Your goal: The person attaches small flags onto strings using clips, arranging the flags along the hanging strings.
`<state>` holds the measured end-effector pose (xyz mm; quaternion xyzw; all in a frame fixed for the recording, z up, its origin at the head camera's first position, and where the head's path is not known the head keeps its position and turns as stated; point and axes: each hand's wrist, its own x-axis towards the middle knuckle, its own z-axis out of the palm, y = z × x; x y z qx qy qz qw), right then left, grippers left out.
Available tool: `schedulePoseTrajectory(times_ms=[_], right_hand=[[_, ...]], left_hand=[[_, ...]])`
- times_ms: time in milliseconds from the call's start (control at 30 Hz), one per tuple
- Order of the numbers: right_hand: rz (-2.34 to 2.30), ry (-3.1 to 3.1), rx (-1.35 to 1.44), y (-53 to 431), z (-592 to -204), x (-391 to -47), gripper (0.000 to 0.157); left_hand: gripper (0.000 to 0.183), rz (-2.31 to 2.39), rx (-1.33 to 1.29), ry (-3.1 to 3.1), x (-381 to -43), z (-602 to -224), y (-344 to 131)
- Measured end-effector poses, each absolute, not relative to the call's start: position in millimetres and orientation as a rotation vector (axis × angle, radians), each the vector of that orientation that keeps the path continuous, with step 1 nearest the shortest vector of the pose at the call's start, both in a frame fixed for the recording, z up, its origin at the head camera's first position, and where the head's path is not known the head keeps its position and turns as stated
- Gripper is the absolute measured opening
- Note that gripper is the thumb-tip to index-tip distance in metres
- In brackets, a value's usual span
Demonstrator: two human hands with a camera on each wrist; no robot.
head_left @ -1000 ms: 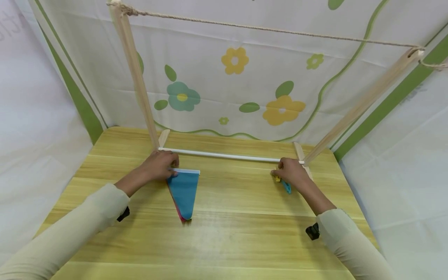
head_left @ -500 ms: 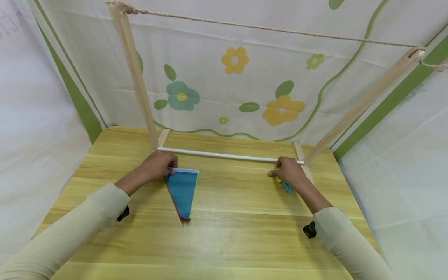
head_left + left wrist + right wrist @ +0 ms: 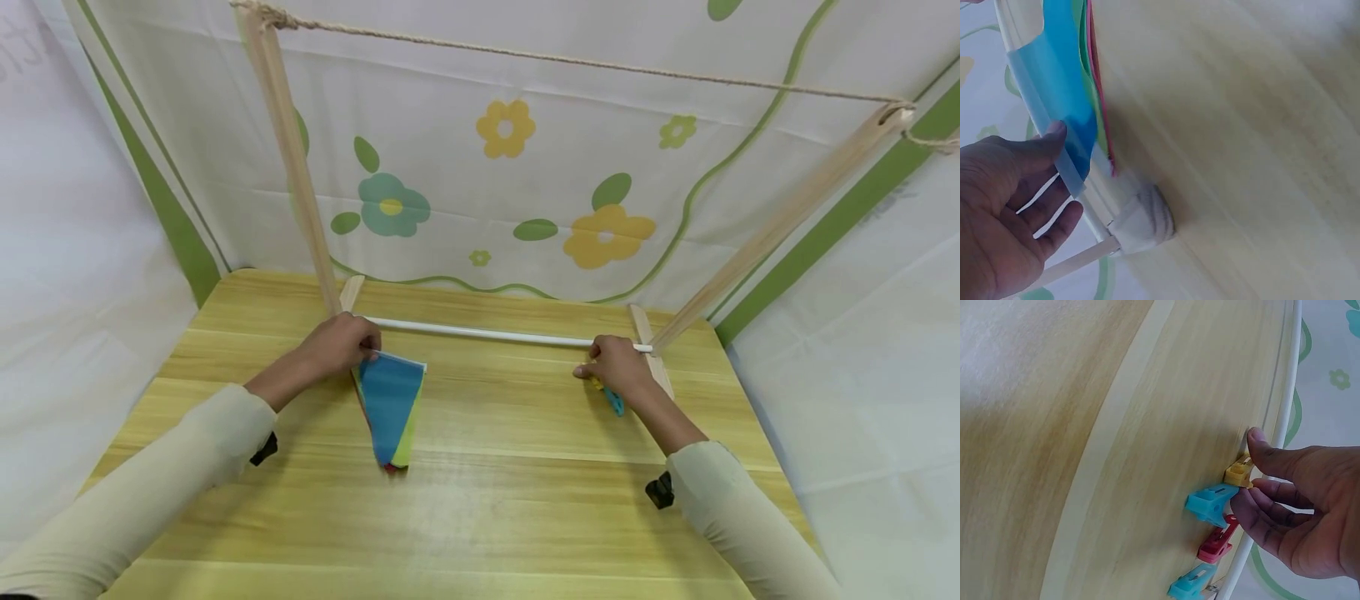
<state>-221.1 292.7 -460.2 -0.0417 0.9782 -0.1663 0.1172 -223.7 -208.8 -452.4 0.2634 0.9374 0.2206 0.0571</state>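
Both arms (image 3: 168, 483) stretch forward, well apart, the left hand (image 3: 339, 342) pinching between thumb and fingers, the right hand (image 3: 621, 365) with its thumb out, other fingers bent!

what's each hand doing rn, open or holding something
Left hand: holding the flags, pinched at their top edge.
Right hand: at the yellow clip; cannot tell whether it grips it.

Partial ltrs (image 3: 24, 50) on L curtain (image 3: 82, 233), illegible
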Motion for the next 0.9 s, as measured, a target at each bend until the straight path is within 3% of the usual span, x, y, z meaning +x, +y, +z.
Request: schedulePoseTrajectory(times_ms=[300, 900], right_hand=[[-0.490, 2.831, -0.091, 288.6, -456.5, -221.5, 0.051], [-0.463, 2.760, -0.161, 294.3, -442.7, -223.5, 0.047]], left_hand=[[0.001, 0.858, 0.726, 2.751, -227.0, -446.0, -207.6], [0.029, 1.578, 0.302, 2.340, -222.2, -440.5, -201.6]])
